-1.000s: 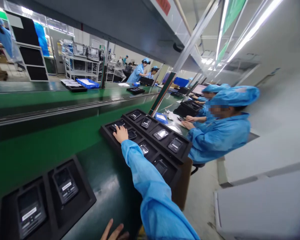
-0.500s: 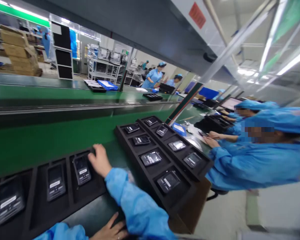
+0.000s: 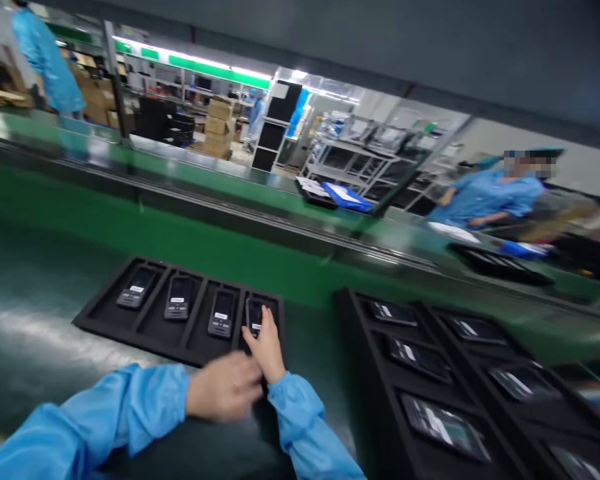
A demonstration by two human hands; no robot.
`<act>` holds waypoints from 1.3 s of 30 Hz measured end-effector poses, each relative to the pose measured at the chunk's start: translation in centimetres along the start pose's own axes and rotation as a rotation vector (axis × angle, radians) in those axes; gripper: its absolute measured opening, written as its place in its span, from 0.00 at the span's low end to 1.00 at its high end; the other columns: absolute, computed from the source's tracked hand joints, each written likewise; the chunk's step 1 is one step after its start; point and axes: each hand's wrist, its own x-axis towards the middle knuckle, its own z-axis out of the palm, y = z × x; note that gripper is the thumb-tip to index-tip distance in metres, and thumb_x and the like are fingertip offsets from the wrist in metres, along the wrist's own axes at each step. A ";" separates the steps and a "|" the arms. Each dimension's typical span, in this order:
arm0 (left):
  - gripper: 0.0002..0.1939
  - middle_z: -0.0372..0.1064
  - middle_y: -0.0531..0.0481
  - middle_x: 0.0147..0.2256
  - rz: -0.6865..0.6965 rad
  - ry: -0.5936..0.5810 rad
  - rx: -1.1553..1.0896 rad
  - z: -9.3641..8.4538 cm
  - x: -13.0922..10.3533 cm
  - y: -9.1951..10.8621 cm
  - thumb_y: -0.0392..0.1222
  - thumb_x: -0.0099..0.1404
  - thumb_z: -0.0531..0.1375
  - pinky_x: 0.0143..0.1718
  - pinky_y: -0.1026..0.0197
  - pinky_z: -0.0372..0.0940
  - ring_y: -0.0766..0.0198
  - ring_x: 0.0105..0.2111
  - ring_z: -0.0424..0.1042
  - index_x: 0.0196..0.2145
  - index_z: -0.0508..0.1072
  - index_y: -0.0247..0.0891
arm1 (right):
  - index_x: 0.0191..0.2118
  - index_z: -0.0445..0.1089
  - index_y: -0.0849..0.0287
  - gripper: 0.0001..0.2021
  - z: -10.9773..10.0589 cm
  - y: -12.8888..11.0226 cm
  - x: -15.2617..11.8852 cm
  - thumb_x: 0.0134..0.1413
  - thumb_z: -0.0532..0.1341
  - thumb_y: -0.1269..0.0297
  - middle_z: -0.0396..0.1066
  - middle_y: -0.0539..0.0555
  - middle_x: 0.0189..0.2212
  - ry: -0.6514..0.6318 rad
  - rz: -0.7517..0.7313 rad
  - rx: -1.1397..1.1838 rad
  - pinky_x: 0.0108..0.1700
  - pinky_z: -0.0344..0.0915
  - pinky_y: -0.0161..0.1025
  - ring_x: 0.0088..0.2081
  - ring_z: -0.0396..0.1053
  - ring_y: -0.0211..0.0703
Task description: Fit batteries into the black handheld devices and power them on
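Observation:
A black foam tray [image 3: 153, 328] lies on the green bench with a row of compartments. Each compartment holds a dark handheld device with a white label, such as this handheld device [image 3: 221, 313]. My right hand [image 3: 269, 347] is at the rightmost compartment, thumb and fingers on either side of the handheld device [image 3: 254, 313] there, covering its lower part. My left hand [image 3: 227, 387] is beside my right wrist, in front of the tray. Motion blurs its fingers, and I see nothing held in it.
To the right stand two more black foam trays [image 3: 380, 400] side by side with wrapped devices. Behind the bench runs a raised ledge [image 3: 220, 193] with a blue tray [image 3: 347, 197] on it. A grey shelf [image 3: 380, 60] hangs overhead. A co-worker [image 3: 495, 193] is across the line.
My view has swung left, bringing the whole device row into sight. My left hand has risen from the bench edge to beside my right wrist. My right hand now covers the rightmost device's lower part.

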 end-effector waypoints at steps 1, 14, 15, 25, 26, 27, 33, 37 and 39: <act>0.16 0.70 0.44 0.49 -0.148 0.111 0.094 -3.2 -0.8 -1.4 0.46 0.63 0.52 0.56 0.46 0.59 0.51 0.51 0.67 0.45 0.73 0.48 | 0.62 0.49 0.68 0.34 0.1 0.1 0.0 0.51 0.55 0.59 0.54 0.71 0.61 0.009 -0.008 -0.005 0.62 0.55 0.57 0.63 0.51 0.58; 0.36 0.61 0.33 0.51 -1.077 0.507 0.452 -16.7 -6.7 -12.3 0.50 0.58 0.62 0.55 0.40 0.53 0.40 0.55 0.56 0.59 0.58 0.31 | 0.47 0.67 0.54 0.13 0.1 -7.1 -6.9 0.58 0.57 0.56 0.73 0.57 0.40 -0.058 -0.513 -0.087 0.45 0.66 0.51 0.41 0.71 0.52; 0.35 0.61 0.34 0.51 -1.080 0.525 0.414 -16.7 -6.5 -12.2 0.49 0.58 0.62 0.55 0.39 0.53 0.41 0.56 0.56 0.59 0.58 0.32 | 0.47 0.67 0.53 0.12 0.2 -7.5 -7.3 0.59 0.57 0.58 0.74 0.56 0.37 -0.064 -0.515 -0.095 0.42 0.65 0.51 0.39 0.71 0.52; 0.34 0.68 0.46 0.30 -0.891 0.604 -0.463 -16.0 -5.0 -3.5 0.56 0.66 0.46 0.26 0.57 0.68 0.60 0.26 0.69 0.64 0.49 0.34 | 0.34 0.69 0.46 0.02 -7.9 -6.3 -3.9 0.54 0.63 0.60 0.73 0.47 0.21 -0.103 -0.557 0.051 0.21 0.68 0.42 0.20 0.72 0.45; 0.34 0.67 0.47 0.28 -0.864 0.583 -0.547 -15.5 -4.2 -1.8 0.57 0.66 0.46 0.23 0.59 0.66 0.62 0.24 0.68 0.64 0.49 0.35 | 0.41 0.69 0.47 0.06 -9.3 -7.9 -3.8 0.57 0.61 0.62 0.73 0.48 0.24 -0.109 -0.543 0.085 0.24 0.71 0.39 0.23 0.73 0.43; 0.35 0.67 0.48 0.28 -0.834 0.566 -0.619 -15.0 -3.3 -0.1 0.57 0.66 0.47 0.22 0.61 0.66 0.63 0.22 0.67 0.64 0.48 0.37 | 0.45 0.68 0.49 0.10 -10.5 -9.8 -3.9 0.57 0.61 0.62 0.74 0.51 0.30 -0.092 -0.495 0.140 0.31 0.73 0.40 0.30 0.74 0.44; 0.41 0.62 0.47 0.53 -0.423 0.678 -0.971 -14.3 1.5 7.3 0.52 0.58 0.64 0.45 0.63 0.66 0.60 0.46 0.67 0.64 0.51 0.49 | 0.44 0.69 0.54 0.13 -12.4 -20.1 -4.7 0.54 0.64 0.73 0.71 0.52 0.33 0.225 -0.619 0.426 0.36 0.70 0.39 0.34 0.69 0.41; 0.40 0.57 0.50 0.60 -0.353 0.566 -1.061 -13.9 1.5 7.9 0.50 0.59 0.65 0.58 0.57 0.58 0.54 0.58 0.58 0.64 0.51 0.52 | 0.43 0.70 0.53 0.13 -11.9 -20.3 -4.5 0.55 0.60 0.78 0.70 0.50 0.30 0.211 -0.636 0.527 0.33 0.70 0.36 0.33 0.69 0.39; 0.38 0.58 0.49 0.60 -0.367 0.481 -1.092 -13.5 1.2 7.5 0.50 0.60 0.64 0.60 0.54 0.55 0.52 0.60 0.56 0.63 0.52 0.51 | 0.42 0.70 0.53 0.12 -11.9 -19.7 -4.1 0.54 0.60 0.77 0.70 0.50 0.29 0.224 -0.650 0.541 0.32 0.71 0.36 0.32 0.70 0.39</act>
